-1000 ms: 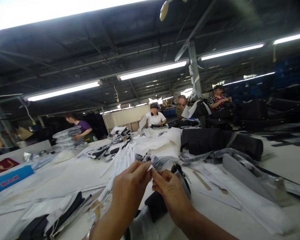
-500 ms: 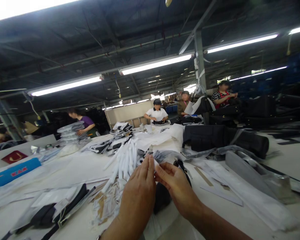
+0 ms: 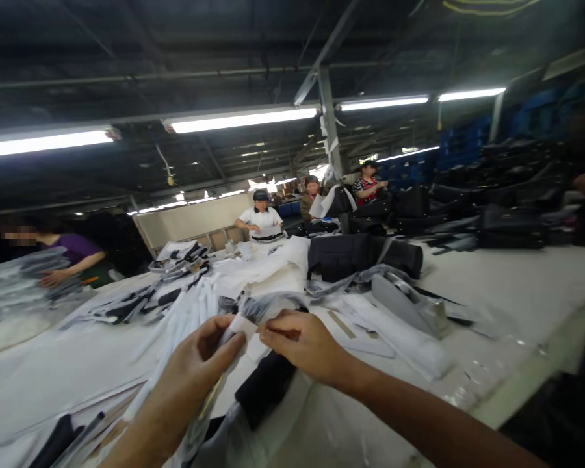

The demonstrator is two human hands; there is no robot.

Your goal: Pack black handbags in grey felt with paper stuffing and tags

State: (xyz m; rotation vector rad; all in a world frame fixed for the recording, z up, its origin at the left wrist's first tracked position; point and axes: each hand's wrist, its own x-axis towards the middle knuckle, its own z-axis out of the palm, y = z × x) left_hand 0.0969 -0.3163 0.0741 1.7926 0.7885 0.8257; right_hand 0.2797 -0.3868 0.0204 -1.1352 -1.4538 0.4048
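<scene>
My left hand is closed, pinching a small white tag between thumb and fingers. Clear plastic film hangs below that hand. My right hand is closed in a pinch at the tag's right edge; what its fingertips hold is too small to make out. Under both hands lies a black fabric piece, partly wrapped in clear plastic.
White tubes and black-and-white pieces lie to the left. A black bag, a grey roll and a white roll lie ahead and right. Several people work across the table, one beside stacked plastic packs.
My view has swung to the right. My hands have moved slightly apart, and the white tag now shows in my left hand.
</scene>
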